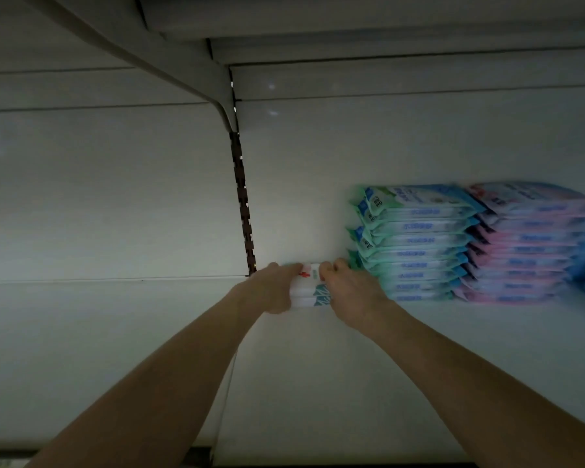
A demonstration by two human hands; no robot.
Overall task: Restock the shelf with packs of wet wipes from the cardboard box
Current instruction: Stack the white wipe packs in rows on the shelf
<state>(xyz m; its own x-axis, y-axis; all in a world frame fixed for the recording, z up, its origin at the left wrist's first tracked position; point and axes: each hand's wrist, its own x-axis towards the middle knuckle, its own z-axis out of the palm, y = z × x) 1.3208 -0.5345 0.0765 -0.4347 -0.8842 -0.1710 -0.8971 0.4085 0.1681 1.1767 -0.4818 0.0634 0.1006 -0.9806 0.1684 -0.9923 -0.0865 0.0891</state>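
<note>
Here, in the head view, my left hand [273, 288] and my right hand [348, 292] press in from either side on a small stack of wet wipe packs [309, 288], white with red and teal print, both hands closed around its ends with fingers curled over the top. The stack sits deep on the white shelf [149, 332], against the back panel [115, 197], just left of a taller green-and-blue stack [416, 244]; a pink-and-blue stack [527, 244] stands beside that one. I cannot tell whether my packs already rest on the shelf. The cardboard box is out of view. I judge the packs soft, pliant and moderately heavy for their size, with slick film that lets layers slide; gripping the short ends and squeezing inward should keep the stack aligned.
</note>
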